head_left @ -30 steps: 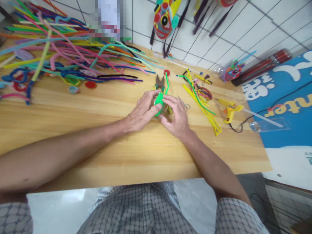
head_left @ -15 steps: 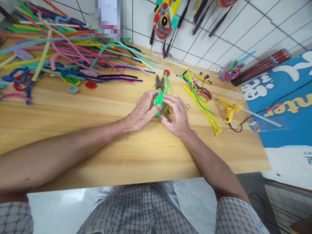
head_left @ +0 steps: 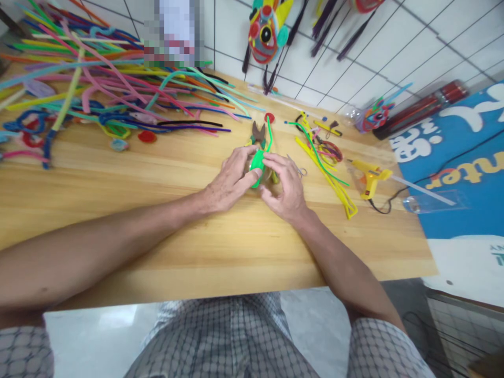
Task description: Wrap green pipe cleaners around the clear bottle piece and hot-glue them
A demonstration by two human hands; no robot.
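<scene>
A bright green pipe-cleaner piece [head_left: 256,167], wound into a flat oval, stands between my two hands over the middle of the table. What looks like a clear rounded shell shows beside it, mostly covered by fingers. My left hand [head_left: 235,178] grips the piece, thumb pressed across its lower part. On the other side, my right hand [head_left: 285,186] has its fingertips against the upper edge and its thumb low beside it. A loose green tail [head_left: 270,137] runs up toward a red disc [head_left: 269,117]. Pliers [head_left: 258,132] lie just behind, and scissors [head_left: 302,172] show partly beyond my right hand.
Pipe cleaners in many colours [head_left: 129,84] are heaped at the left. Yellow and green strips [head_left: 328,181] lie to the right, near a corded yellow glue gun [head_left: 370,176]. A dark red cylinder [head_left: 423,110] rests at the back right. A colourful mask [head_left: 264,39] hangs on the tiled wall.
</scene>
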